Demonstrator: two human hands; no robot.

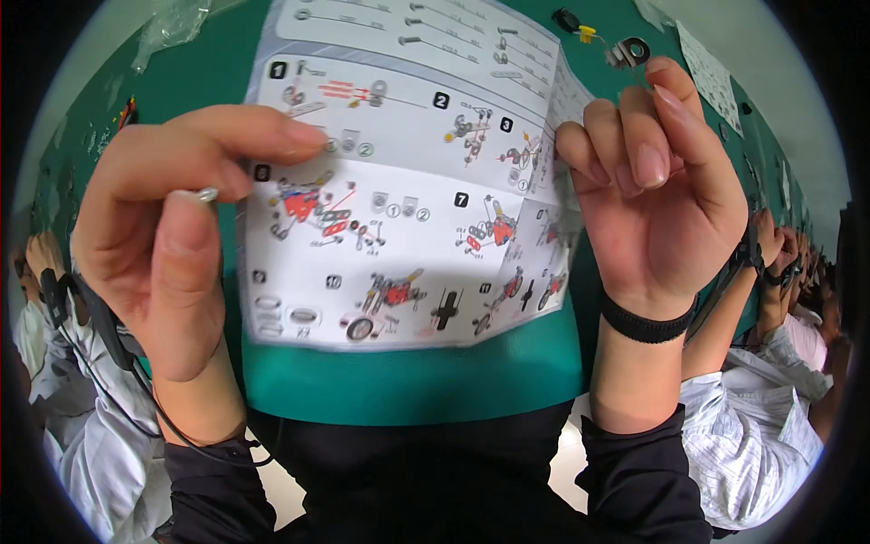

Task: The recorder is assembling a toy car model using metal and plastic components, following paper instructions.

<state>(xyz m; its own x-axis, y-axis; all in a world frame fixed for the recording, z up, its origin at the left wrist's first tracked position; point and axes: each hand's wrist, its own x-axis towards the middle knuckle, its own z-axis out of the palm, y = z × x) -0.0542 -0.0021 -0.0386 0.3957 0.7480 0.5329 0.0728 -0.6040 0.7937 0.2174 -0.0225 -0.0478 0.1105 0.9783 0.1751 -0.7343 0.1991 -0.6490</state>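
Observation:
My left hand point(172, 208) is closed in a pinch on a small silvery metal piece point(207, 194), which shows at the thumb tip. Its index finger stretches over the left edge of a printed instruction sheet point(399, 172), creased by folds and showing numbered assembly drawings with red, grey and yellow parts. My right hand point(657, 172) is turned palm up beside the sheet's right edge, fingers curled. At its fingertips is a small grey metal part point(625, 53) with a dark ring, apparently pinched there; the grip is partly hidden. Whether the curled fingers also hold the sheet, I cannot tell.
A green table point(408, 385) lies under the sheet. Beyond my right hand are a black and yellow part point(580, 27) and another printed sheet point(711, 77). A clear plastic bag point(170, 32) lies at the far left. Other people sit on both sides; a cable point(172, 426) runs along my left forearm.

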